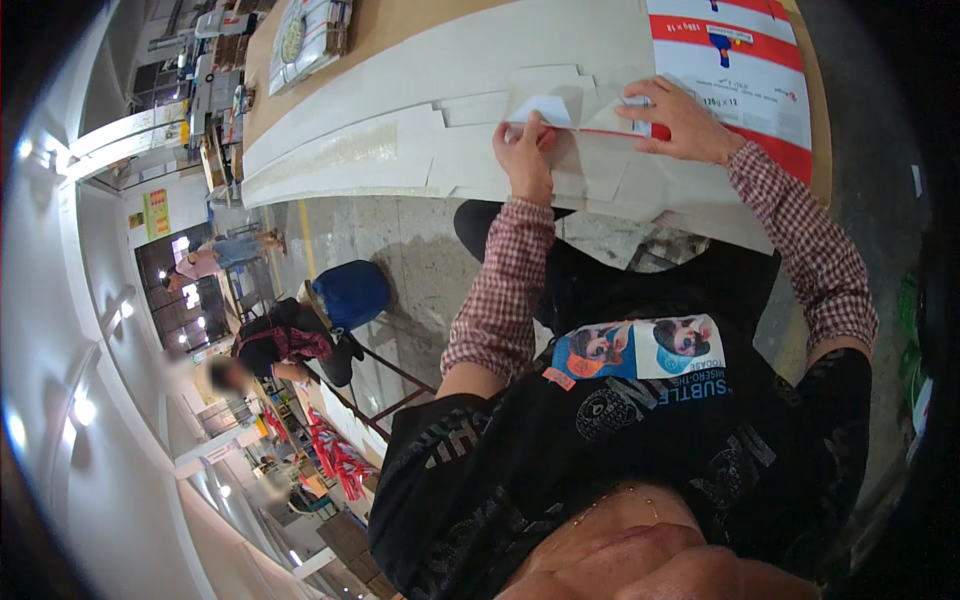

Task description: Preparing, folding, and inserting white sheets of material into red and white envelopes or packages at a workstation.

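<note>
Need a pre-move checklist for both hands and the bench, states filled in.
1. Left hand at the white flap: ok, fingertips at its lower edge.
2. Left grip closed on that flap: cannot tell, contact too small to see.
3. Right hand at the work: ok, fingers spread, to the right of the flap.
4. Edges of the grey cardboard sheets lined up: not ok, they look staggered.
5. Strapped bundle clear of both hands: ok, apart at the table's far left.
6. Blue barrel clear of the hands: ok, on the floor left of the person.
</note>
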The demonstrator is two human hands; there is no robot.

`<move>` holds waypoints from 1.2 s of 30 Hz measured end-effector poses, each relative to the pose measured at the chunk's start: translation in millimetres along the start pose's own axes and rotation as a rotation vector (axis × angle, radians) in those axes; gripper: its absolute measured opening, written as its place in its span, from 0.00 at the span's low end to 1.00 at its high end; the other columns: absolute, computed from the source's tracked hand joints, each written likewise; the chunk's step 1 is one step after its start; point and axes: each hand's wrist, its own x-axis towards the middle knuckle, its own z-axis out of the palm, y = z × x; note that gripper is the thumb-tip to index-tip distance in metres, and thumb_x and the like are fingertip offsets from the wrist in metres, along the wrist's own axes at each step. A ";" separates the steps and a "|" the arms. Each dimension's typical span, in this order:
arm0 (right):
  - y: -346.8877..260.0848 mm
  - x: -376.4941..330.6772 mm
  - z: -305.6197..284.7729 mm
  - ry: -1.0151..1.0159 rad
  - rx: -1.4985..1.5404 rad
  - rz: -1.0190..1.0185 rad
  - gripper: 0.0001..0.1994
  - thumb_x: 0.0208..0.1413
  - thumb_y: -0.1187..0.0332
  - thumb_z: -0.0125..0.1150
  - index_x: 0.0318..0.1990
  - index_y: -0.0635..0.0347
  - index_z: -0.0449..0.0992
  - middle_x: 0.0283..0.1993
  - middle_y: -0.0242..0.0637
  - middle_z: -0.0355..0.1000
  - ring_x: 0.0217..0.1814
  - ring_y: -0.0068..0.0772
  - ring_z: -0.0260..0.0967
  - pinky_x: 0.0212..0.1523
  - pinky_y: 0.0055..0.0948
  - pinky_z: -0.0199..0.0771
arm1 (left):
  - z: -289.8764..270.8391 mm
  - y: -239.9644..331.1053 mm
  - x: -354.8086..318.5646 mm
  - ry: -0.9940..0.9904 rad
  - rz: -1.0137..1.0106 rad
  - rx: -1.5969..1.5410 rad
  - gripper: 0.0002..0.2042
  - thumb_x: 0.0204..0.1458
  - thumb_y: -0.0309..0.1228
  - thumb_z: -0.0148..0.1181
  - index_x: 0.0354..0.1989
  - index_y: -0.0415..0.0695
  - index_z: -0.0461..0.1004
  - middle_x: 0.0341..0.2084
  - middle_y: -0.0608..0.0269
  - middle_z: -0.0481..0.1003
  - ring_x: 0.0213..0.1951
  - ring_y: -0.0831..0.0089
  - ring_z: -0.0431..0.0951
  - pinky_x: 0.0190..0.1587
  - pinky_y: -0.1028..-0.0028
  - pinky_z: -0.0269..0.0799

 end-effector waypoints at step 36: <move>6.9 -81.1 -27.2 0.009 -0.345 0.167 0.40 0.47 0.44 0.56 0.64 0.58 0.54 0.69 0.43 0.43 0.72 0.42 0.34 0.70 0.41 0.33 | 91.1 -39.9 -7.6 -0.935 1.146 1.486 0.33 0.53 0.51 0.46 0.64 0.46 0.52 0.63 0.40 0.44 0.64 0.40 0.43 0.61 0.43 0.39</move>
